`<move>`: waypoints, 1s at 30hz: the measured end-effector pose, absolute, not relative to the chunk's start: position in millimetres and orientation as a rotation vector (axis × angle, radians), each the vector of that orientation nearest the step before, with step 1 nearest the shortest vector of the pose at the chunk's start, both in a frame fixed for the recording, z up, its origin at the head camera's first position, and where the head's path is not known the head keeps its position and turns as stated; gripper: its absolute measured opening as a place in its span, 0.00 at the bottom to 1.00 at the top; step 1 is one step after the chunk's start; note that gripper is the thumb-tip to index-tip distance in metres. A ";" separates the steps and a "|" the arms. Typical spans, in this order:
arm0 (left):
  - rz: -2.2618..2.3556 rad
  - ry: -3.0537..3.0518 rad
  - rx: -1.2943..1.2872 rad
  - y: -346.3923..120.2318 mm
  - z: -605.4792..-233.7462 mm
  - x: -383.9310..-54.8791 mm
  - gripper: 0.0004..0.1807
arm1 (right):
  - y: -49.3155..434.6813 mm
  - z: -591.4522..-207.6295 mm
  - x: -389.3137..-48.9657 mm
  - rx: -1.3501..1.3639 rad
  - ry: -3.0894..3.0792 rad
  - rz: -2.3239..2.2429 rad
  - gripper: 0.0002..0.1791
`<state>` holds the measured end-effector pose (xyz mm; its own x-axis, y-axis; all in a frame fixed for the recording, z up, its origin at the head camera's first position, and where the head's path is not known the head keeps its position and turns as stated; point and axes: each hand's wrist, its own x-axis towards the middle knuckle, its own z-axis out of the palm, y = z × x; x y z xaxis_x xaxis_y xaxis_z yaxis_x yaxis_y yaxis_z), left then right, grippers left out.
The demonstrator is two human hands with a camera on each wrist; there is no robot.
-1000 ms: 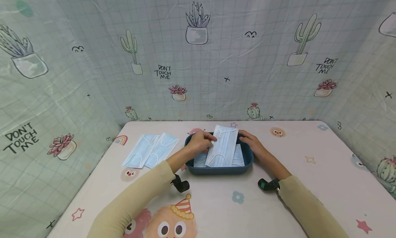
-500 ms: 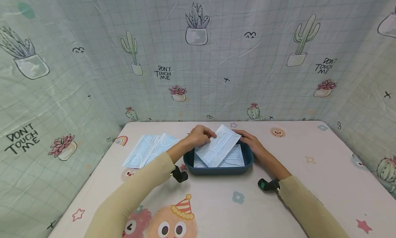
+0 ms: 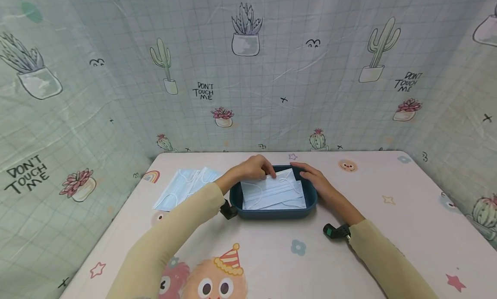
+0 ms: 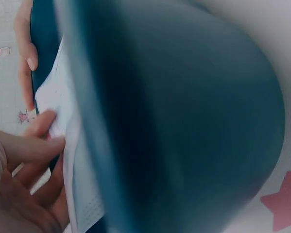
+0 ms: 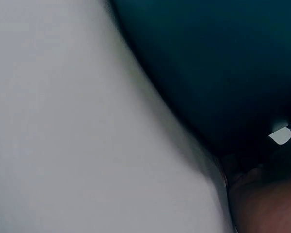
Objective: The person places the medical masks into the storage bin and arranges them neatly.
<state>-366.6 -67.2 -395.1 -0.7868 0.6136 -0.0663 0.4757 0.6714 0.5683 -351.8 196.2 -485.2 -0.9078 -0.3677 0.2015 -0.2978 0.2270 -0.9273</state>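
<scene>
A light-blue pleated face mask lies slightly aslant inside a dark blue oblong plastic bin, over other masks. My left hand reaches over the bin's left back and pinches the mask's upper edge; in the left wrist view its thumb and finger meet at the white fabric. At the back right corner my right hand holds the bin's rim, thumb on the inner side and fingers behind. The right wrist view mostly shows the bin's dark outer wall, with part of the hand low at the right.
To the left of the bin, overlapping face masks lie flat on the table, partly behind the left forearm. The table cover is pale with printed cartoon figures. A cactus-print curtain closes off the back and both sides.
The mask in my left hand has turned from upright to nearly sideways and come down into the bin. The left hand has shifted slightly, while the right hand keeps its place at the rim.
</scene>
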 end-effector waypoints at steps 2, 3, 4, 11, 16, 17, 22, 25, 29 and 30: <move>0.752 2.590 0.929 -65.0 -395.9 -366.8 0.17 | 196.4 -485.6 -352.1 -0.660 2.406 -1.806 0.27; 0.735 2.573 0.952 -63.8 -396.5 -367.0 0.17 | 196.6 -486.0 -352.2 -0.668 2.405 -1.807 0.27; 0.719 2.561 0.971 -62.4 -397.0 -366.8 0.17 | 196.6 -486.3 -352.3 -0.676 2.403 -1.809 0.26; 0.588 2.586 1.045 -52.9 -398.4 -365.2 0.19 | 197.1 -486.5 -352.4 -0.687 2.401 -1.815 0.27; 0.509 2.650 1.038 -48.8 -395.6 -366.6 0.19 | 197.1 -485.2 -353.1 -0.705 2.399 -1.818 0.27; 0.501 2.654 1.040 -48.3 -394.9 -367.0 0.19 | 197.4 -485.1 -353.2 -0.706 2.399 -1.819 0.27; 0.474 2.638 1.052 -49.0 -393.5 -367.9 0.21 | 198.4 -486.2 -353.7 -0.708 2.394 -1.822 0.27; 0.474 2.631 1.059 -52.7 -393.4 -368.0 0.22 | 198.5 -486.8 -353.3 -0.709 2.393 -1.820 0.27; 0.523 2.634 1.082 -62.0 -391.2 -368.3 0.20 | 197.9 -485.3 -352.3 -0.708 2.391 -1.816 0.26; 0.549 2.631 1.088 -65.3 -390.0 -368.4 0.20 | 197.6 -484.7 -352.1 -0.708 2.393 -1.814 0.26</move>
